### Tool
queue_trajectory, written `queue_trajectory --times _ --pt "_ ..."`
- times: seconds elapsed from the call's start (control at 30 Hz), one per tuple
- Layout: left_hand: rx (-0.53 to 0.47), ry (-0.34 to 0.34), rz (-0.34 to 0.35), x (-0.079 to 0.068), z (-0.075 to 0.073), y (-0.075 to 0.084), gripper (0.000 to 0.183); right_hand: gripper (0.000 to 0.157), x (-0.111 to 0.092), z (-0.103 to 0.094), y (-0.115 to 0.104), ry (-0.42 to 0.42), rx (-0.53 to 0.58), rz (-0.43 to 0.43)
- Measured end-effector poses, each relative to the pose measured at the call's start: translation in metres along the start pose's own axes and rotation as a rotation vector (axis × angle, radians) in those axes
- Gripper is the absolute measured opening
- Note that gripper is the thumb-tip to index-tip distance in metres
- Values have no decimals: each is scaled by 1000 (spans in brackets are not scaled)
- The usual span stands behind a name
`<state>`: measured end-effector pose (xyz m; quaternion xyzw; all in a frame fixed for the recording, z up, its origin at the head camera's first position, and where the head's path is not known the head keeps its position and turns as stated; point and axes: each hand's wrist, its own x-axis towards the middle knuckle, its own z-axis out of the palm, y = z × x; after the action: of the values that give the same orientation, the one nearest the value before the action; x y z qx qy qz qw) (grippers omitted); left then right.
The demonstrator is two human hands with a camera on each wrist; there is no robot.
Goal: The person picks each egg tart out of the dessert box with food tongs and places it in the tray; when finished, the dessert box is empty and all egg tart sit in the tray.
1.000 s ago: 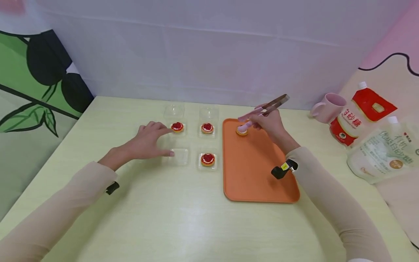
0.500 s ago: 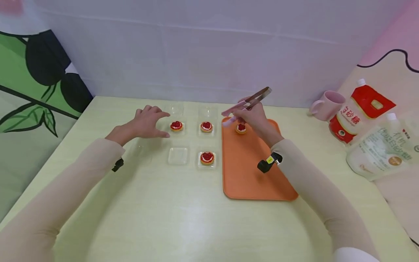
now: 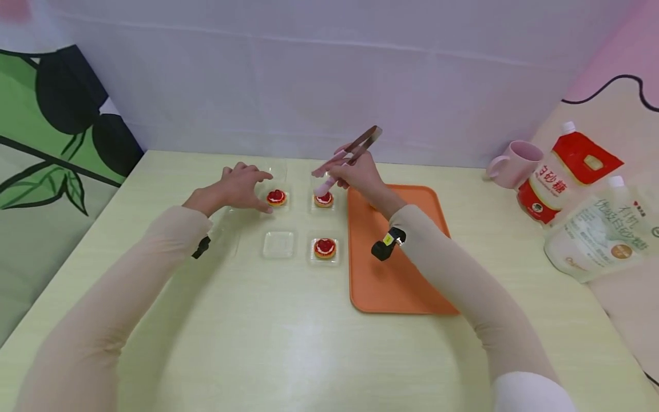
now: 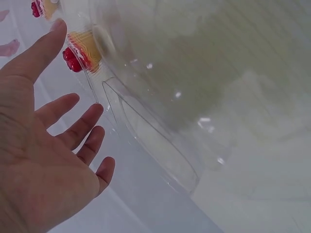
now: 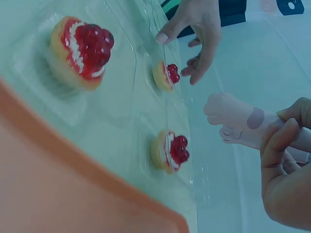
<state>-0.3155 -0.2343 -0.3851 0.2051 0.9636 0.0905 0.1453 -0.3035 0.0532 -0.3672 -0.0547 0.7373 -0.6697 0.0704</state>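
My right hand (image 3: 360, 173) grips a pair of pink tongs (image 5: 243, 119) with paw-shaped tips and a metal bend. Nothing shows between the tips, which overlap the back middle berry tart (image 3: 324, 200) in the head view. My left hand (image 3: 239, 187) has its fingers spread apart, thumb and forefinger either side of the back left tart (image 3: 276, 198) in that view. Both tarts sit in clear plastic boxes with raised lids. A third tart (image 3: 325, 248) lies in a nearer box. Beside it stands an empty clear box (image 3: 278, 245).
An orange tray (image 3: 381, 286) lies right of the boxes; a tart on it is mostly hidden by my right arm. Another clear box (image 3: 225, 234) lies below my left wrist. A pink mug (image 3: 516, 165), a red sugar bag (image 3: 561, 177) and a white pouch (image 3: 599, 237) stand right.
My right hand has carried the tongs left, from the tart on the tray to over the back middle tart. My left hand has moved back and right to the back left tart.
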Motion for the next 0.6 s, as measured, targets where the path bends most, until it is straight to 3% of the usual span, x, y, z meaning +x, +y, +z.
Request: queue_trajectory --times 0.3,0.6 --pt "-5 -35 -42 -2 -3 1 81 33 14 44 0 -56 -11 36" --pt "-38 -55 -56 -1 -3 -2 80 35 21 72 6 -76 -6 91"
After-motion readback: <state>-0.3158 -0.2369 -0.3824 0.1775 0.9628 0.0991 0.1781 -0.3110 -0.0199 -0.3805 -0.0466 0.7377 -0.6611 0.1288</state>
